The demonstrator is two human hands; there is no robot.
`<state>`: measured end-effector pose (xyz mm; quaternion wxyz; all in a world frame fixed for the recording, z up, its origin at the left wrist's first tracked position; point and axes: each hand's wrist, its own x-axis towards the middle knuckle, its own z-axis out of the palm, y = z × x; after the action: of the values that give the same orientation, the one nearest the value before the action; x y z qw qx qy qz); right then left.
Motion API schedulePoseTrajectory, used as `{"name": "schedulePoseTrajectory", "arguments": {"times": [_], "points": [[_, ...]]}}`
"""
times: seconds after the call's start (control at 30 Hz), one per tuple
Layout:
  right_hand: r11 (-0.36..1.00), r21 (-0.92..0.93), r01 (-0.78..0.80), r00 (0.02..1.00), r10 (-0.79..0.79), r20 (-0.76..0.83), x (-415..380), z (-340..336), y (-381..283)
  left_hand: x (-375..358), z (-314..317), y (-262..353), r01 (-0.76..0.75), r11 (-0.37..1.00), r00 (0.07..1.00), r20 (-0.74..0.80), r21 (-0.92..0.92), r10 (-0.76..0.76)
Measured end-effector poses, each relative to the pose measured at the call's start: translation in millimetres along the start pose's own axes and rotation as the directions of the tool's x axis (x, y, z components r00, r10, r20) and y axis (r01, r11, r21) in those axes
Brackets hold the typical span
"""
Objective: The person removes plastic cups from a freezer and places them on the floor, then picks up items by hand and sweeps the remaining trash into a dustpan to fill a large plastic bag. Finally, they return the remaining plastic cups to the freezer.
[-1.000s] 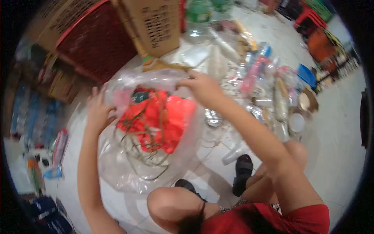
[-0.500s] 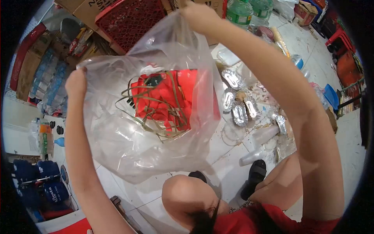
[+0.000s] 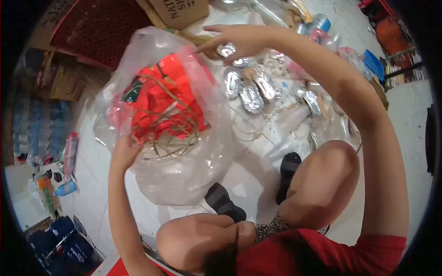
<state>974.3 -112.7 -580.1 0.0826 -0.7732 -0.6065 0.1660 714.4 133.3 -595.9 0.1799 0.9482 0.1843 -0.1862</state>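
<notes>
A large clear plastic bag (image 3: 184, 172) rests on the tiled floor in front of me, its mouth facing up. Inside lie red fabric-like pieces (image 3: 175, 83) tangled with thin olive-brown straps (image 3: 172, 133). My left hand (image 3: 125, 151) is closed on the bag's near left edge. Just past the bag's upper right side, my right hand (image 3: 241, 41) hovers with its fingers stretched out and apart, holding nothing. Under and beside it are several crumpled foil trays (image 3: 251, 97).
Clear plastic cups (image 3: 294, 117) and scraps litter the floor to the right. A dark red crate (image 3: 92, 27) and a cardboard box (image 3: 182, 11) stand at the back. Wrapped bottles (image 3: 41, 124) are at left, a blue dustpan-like item (image 3: 374, 64) at right.
My right hand has let go of the bag's raised rim and opened. My left hand came lower and inward. The bag has sunk down around the red pieces, and the view has shifted.
</notes>
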Motion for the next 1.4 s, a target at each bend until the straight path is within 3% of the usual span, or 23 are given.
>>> {"name": "schedulePoseTrajectory", "arguments": {"times": [0.03,0.1,0.17,0.23,0.3,0.33,0.37,0.43,0.5,0.53,0.7,0.77,0.83,0.9,0.93,1.03,1.07,1.17,1.2,1.23,1.27,1.33,1.4], "points": [[0.983,0.17,-0.075,0.992,0.091,-0.087,-47,4,-3,-4,-9,3,-0.015,0.998,0.995,-0.102,-0.06,0.009],[0.946,0.124,-0.3,0.952,0.304,-0.016,-109,54,12,-7,-6,-5,-0.163,0.986,0.966,-0.209,-0.036,0.152],[0.868,0.042,-0.494,0.856,0.478,0.198,-170,119,17,-22,-21,16,0.074,0.99,0.956,-0.29,0.121,-0.036],[0.812,-0.198,-0.549,0.707,0.577,0.408,-207,147,-20,-30,-22,27,0.094,0.976,0.925,-0.38,0.196,-0.013],[0.863,-0.153,-0.482,0.758,0.498,0.421,-236,190,-38,-31,-22,40,0.13,0.955,0.884,-0.467,0.267,0.01],[0.861,-0.151,-0.485,0.756,0.5,0.423,-243,209,-40,-31,-22,47,0.094,0.908,0.839,-0.523,0.409,0.149],[0.866,-0.103,-0.49,0.825,0.499,0.267,-247,226,-41,-32,-23,55,0.075,0.836,0.782,-0.552,0.543,0.289],[0.884,-0.04,-0.465,0.879,0.467,0.102,-250,248,-33,-28,-23,65,0.068,0.872,0.8,-0.549,0.485,0.243],[0.853,0.058,-0.519,0.842,0.522,-0.138,-236,262,-12,-25,-27,54,0.099,0.84,0.913,-0.384,0.533,0.136],[0.835,-0.042,-0.548,0.822,0.528,-0.213,-226,263,2,-25,-30,62,0.225,0.85,0.939,-0.339,0.477,-0.058],[0.76,-0.013,-0.65,0.757,0.646,-0.1,-184,201,58,-33,-38,44,0.303,0.801,0.903,-0.424,0.516,-0.068],[0.777,0.318,-0.543,0.757,0.617,-0.216,-170,164,65,-40,-46,38,0.362,0.801,0.891,-0.43,0.477,-0.146],[0.698,0.707,-0.116,0.651,0.591,-0.476,-137,110,41,-47,-50,29,0.232,0.863,0.943,-0.322,0.449,-0.086],[0.601,0.77,0.217,0.649,0.5,-0.573,-106,49,-8,-51,-51,29,0.208,0.927,0.953,-0.277,0.313,-0.12],[0.619,0.653,0.437,0.601,0.339,-0.723,-85,34,-26,-52,-50,28,0.183,0.928,0.957,-0.274,0.324,-0.093],[0.735,0.472,0.487,0.527,0.184,-0.83,-22,29,-72,-59,-52,31,0.101,0.958,0.964,-0.265,0.27,-0.027],[0.741,0.484,0.466,0.661,0.073,-0.747,-1,48,-87,-62,-53,33,0.041,0.976,0.966,-0.259,0.216,0.017],[0.765,0.464,0.448,0.848,-0.199,-0.49,-4,76,-95,-70,-61,16,-0.126,0.948,0.945,-0.254,0.292,0.204],[0.772,0.425,0.472,0.877,-0.361,-0.318,-13,81,-90,-74,-63,21,-0.011,0.99,0.969,-0.242,0.138,0.044],[0.75,0.478,0.458,0.873,-0.28,-0.399,-26,86,-78,-76,-64,28,0.117,0.992,0.968,-0.227,0.04,-0.105],[0.723,0.527,0.446,0.861,-0.186,-0.473,-45,90,-61,-75,-61,23,0.09,0.996,0.962,-0.262,0.014,-0.084],[0.789,0.607,0.098,0.923,0.155,-0.351,-92,109,-37,-71,-56,25,0.055,0.998,0.953,-0.299,-0.014,-0.057],[0.859,0.492,-0.14,0.978,0.198,-0.067,-142,171,-30,-63,-58,37,0.059,0.998,0.974,-0.22,-0.022,-0.063]]}}
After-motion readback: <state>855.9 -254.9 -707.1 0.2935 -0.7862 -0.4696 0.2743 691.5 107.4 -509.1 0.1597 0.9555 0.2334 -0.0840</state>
